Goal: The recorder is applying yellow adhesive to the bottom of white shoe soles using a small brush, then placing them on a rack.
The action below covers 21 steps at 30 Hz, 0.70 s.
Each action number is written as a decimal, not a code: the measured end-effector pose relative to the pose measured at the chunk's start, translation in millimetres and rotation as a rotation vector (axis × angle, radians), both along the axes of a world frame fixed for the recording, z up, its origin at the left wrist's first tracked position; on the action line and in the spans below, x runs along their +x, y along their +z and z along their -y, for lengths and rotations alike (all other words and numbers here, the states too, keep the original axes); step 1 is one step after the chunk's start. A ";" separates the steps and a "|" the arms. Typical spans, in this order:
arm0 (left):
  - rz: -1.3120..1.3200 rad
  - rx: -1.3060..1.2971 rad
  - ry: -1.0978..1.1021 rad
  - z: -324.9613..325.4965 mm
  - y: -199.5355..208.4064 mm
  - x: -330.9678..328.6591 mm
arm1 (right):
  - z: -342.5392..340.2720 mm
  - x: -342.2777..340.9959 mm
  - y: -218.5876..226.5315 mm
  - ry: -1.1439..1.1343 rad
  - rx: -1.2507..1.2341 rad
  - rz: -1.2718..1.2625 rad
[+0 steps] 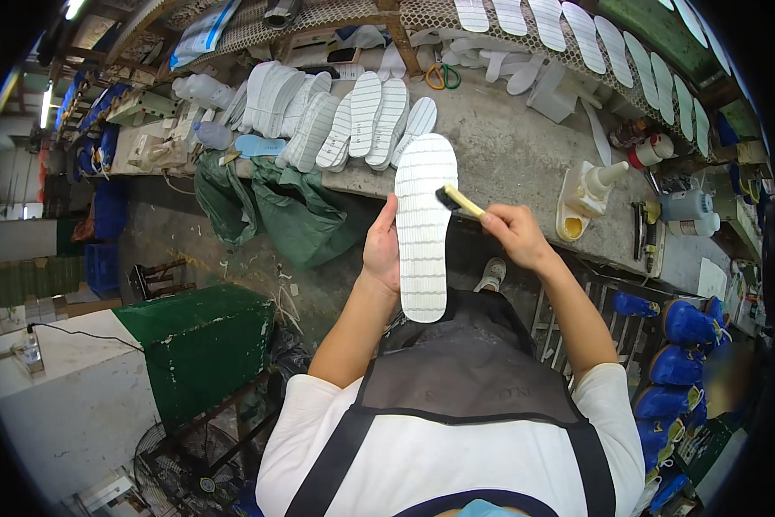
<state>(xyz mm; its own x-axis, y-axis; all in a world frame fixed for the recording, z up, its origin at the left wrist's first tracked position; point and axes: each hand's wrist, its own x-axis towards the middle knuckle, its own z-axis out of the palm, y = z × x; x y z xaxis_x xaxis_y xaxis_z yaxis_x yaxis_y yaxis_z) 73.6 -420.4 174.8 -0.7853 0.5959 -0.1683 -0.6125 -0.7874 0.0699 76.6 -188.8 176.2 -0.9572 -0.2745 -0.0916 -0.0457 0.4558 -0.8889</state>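
A white insole point(424, 250) with wavy grey cross lines stands lengthwise in front of me. My left hand point(382, 246) grips it along its left edge, with part of the fingers hidden behind it. In my right hand point(517, 234) is a small brush point(463, 201) with a pale yellow handle. Its dark bristles lie at the insole's right edge, near the upper half; whether they touch it I cannot tell. On the bench beyond, several more striped insoles point(366, 112) lean in stacks.
At the bench's point(491, 129) right stand a white bottle point(607, 178) in a holder with yellowish glue point(571, 227), and blue-capped containers point(687, 207). Scissors point(442, 77) lie at the back. Single insoles point(584, 36) line a mesh shelf. Blue shoes point(676, 366) hang on a rack at right.
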 end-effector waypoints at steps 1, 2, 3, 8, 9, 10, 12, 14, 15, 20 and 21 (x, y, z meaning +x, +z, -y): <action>-0.003 -0.004 -0.003 -2.9 -3.5 0.2 | -7.2 -6.7 -14.1 -0.020 -0.065 0.002; 0.016 -0.033 -0.027 -4.3 -7.8 0.9 | -14.0 -11.9 -28.6 -0.022 -0.067 -0.001; 0.037 -0.062 -0.047 -4.2 -15.1 0.9 | -20.0 -16.4 -43.3 -0.062 -0.129 0.045; -0.063 -0.115 -0.139 -12.0 -21.3 11.4 | -48.0 -28.6 -59.5 -0.135 -0.138 0.047; -0.060 -0.116 -0.123 -14.8 -20.5 14.1 | -51.7 -33.1 -48.7 -0.134 -0.166 -0.051; -0.108 -0.055 -0.167 -18.1 -21.3 16.8 | -54.5 -37.3 -36.3 -0.132 -0.194 -0.148; -0.144 0.005 -0.211 -26.5 -18.9 24.9 | -48.5 -43.3 2.4 -0.041 -0.189 -0.179; -0.177 0.023 -0.186 -34.4 -11.9 28.7 | -42.6 -52.7 29.2 0.067 -0.148 -0.257; -0.210 0.035 -0.164 -37.2 -10.4 30.8 | -41.9 -57.8 39.7 0.076 -0.143 -0.261; -0.173 -0.048 -0.144 -16.9 2.8 44.5 | -42.5 -77.7 87.8 0.266 0.125 -0.632; -0.174 -0.045 -0.141 -13.0 3.7 47.2 | -42.1 -81.4 90.0 0.316 0.156 -0.695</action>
<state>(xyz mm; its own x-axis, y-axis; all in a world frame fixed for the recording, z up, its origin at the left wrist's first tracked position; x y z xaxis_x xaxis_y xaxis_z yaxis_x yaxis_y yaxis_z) 120.8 -407.3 178.5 -0.7146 0.6963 -0.0669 -0.6916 -0.6889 0.2173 -4.9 -146.7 266.2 -0.6874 -0.5773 0.4407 -0.7175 0.4457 -0.5354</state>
